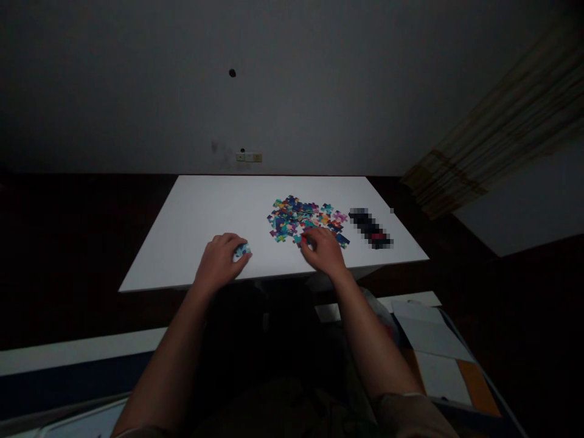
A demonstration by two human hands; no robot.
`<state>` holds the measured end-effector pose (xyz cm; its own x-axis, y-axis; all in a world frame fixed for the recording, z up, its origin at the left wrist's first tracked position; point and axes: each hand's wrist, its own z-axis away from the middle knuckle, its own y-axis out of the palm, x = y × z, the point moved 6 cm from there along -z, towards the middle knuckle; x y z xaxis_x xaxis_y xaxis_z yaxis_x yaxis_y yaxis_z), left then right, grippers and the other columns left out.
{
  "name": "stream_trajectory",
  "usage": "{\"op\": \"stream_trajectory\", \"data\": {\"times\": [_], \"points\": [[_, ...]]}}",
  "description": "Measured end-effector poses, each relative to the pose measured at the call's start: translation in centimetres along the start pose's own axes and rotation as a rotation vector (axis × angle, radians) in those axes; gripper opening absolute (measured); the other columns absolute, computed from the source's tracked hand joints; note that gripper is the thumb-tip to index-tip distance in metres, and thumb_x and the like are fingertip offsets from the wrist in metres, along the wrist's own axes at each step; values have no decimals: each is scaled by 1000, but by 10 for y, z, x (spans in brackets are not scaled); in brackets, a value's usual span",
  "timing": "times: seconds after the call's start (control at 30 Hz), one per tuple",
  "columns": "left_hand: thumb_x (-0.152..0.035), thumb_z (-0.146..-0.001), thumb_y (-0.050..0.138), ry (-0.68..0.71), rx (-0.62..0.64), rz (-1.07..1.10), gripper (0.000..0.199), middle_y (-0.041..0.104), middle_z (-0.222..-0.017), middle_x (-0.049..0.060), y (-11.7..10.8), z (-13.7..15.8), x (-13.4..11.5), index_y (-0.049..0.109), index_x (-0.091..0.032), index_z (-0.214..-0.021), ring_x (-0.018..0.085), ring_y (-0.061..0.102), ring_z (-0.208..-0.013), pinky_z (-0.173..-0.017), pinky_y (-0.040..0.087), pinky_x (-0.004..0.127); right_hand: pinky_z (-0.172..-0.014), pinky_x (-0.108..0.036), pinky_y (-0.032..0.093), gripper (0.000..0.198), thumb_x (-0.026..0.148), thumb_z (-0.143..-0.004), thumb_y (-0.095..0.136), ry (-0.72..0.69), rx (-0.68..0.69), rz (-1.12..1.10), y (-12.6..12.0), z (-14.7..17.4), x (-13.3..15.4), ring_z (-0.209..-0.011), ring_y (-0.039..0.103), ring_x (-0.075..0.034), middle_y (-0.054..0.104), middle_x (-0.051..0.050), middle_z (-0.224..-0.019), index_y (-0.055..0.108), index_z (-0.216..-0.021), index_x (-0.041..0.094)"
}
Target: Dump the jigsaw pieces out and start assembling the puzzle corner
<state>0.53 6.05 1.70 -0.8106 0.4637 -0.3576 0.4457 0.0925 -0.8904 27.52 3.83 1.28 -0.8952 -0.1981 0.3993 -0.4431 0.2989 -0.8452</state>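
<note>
On the white table (205, 213) lies a loose pile of colourful jigsaw puzzle pieces (292, 213). My left hand (221, 258) rests left of the pile, its thumb and fingers curled round a light-blue puzzle piece (243, 249) that lies at the table's near side. At the pile's near right edge, my right hand (325, 249) is closed with thumb and fingertips on a red puzzle piece (304, 240). The palm and fingers of this hand cover part of the pile.
A dark pixelated object (370, 229) lies on the table, right of the pile. Behind the table is a grey wall with a socket strip (249, 157). A curtain (474, 146) hangs at the right. Near my right arm are papers (433, 340) on a lower surface.
</note>
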Motion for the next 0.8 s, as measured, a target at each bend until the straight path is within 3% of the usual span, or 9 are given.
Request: {"op": "stream_trajectory", "data": {"times": [0.57,0.8], "points": [[-37,-82,53,21,21,50,31,62,-115,4,6,-8,0,65,-28,-109,28,54,-106,-95,41,46,-96,-40,39,21,35,-88,56,-83,11,-6,5,1,-1,-106,53,-26,64,-6,-108,68,-101,25],[-36,-83,53,36,38,22,31,60,-119,5,8,-9,2,64,-28,-111,29,52,-108,-95,41,47,-95,-39,39,24,23,-89,45,-10,-6,-22,2,-2,-4,-105,53,-25,66,-6,-103,67,-99,24]]}}
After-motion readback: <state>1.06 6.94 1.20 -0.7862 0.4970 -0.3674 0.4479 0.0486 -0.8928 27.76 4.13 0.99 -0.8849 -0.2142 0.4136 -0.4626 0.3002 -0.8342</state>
